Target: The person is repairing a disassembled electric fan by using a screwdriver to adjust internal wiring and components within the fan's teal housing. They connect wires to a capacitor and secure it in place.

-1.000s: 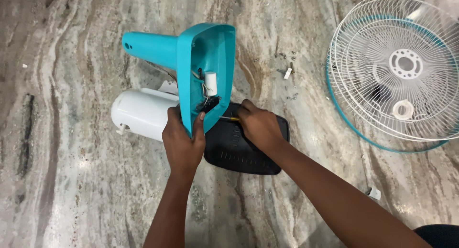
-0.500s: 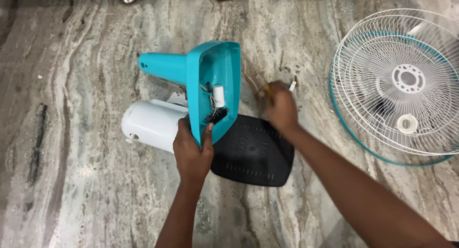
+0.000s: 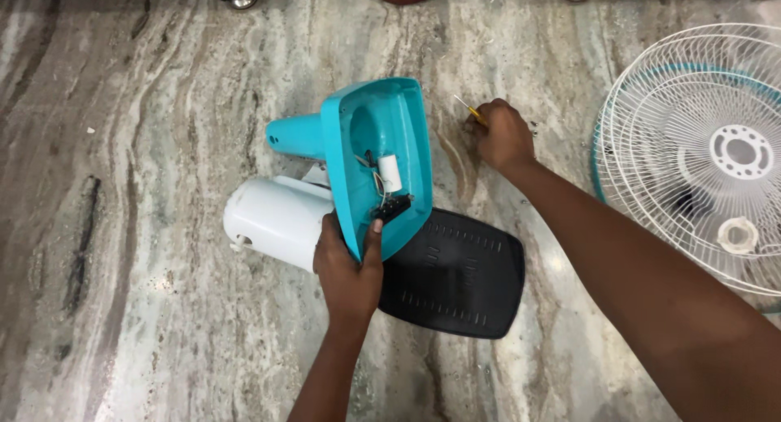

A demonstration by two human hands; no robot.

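1. I'm seeing bare marble floor (image 3: 122,227) lying open to the left of the white motor housing (image 3: 272,219).
2. The black base cover (image 3: 455,271) is blocking the middle.
3. The fan grille (image 3: 700,154) is crowding my right hand (image 3: 504,137) on its right.

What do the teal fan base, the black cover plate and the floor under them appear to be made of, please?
Teal fan base: looks like moulded plastic, smooth with a soft sheen and thin walls. Black cover plate: likely matte plastic, with moulded slots. Floor: apparently polished stone, perhaps marble or granite, grey-brown veined and glossy.
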